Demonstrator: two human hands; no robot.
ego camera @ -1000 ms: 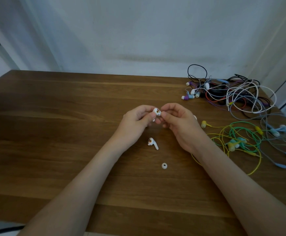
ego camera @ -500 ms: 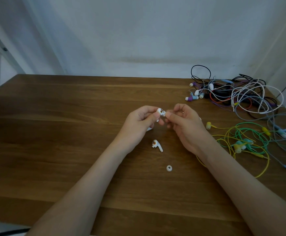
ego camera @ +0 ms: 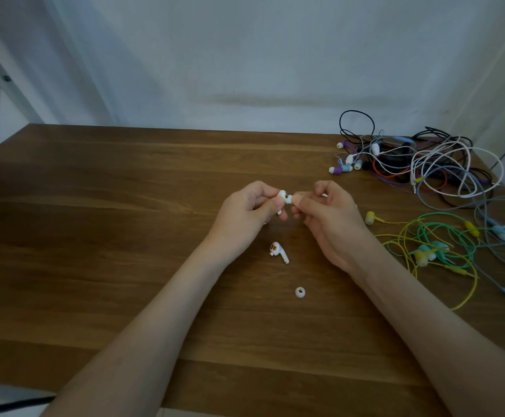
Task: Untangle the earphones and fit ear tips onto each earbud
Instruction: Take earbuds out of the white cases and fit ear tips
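Your left hand pinched the small white plastic earbud. Your right hand kept pinching its 3 o'clock end, barely shifted, so the fitting probably wasn't finished. The second white stemmed earbud and loose white ring-shaped ear tip stayed on the wooden desk at 6 o'clock.

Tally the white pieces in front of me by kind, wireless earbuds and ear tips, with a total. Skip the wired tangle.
White wireless earbuds: 2, the held earbud in the left hand and the lying earbud on the table
Loose white ear tip: 1
Total: 3
The right hand pinches the held earbud's end; any tip there is hidden, uncounted.
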